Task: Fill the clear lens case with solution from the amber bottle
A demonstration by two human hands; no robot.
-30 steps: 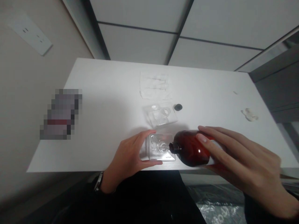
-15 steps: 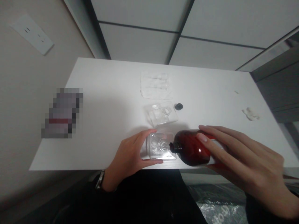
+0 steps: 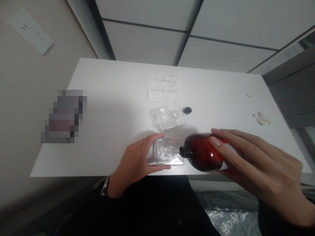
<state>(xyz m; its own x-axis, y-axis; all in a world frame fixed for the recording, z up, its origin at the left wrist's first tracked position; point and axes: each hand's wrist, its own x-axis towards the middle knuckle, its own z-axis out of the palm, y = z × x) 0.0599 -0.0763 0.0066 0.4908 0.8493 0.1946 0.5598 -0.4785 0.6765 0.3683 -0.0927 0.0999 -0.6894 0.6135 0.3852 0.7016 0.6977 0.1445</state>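
My left hand (image 3: 136, 159) holds a clear square plastic container (image 3: 162, 154) near the table's front edge, thumb and fingers around its two sides. A round opening sits in the container's top. My right hand (image 3: 258, 164) is wrapped round a dark red-brown bottle (image 3: 204, 152) with a white label. The bottle lies tilted on its side in the air, its uncapped mouth pointing left, just right of the opening. Behind the held container stands a second clear container (image 3: 169, 118) with a similar opening. A small black cap (image 3: 187, 110) lies beside it.
Farther back on the white table (image 3: 110, 131) lies a clear plastic bag (image 3: 162, 88) with thin items inside. A crumpled whitish scrap (image 3: 262, 118) is at the right. A blurred-out item (image 3: 64, 118) lies at the left edge. White panels rise behind the table.
The bottle's mouth has shifted slightly right, away from the container's opening. A clear streak between them in the earlier frame no longer shows. My left hand keeps its hold.
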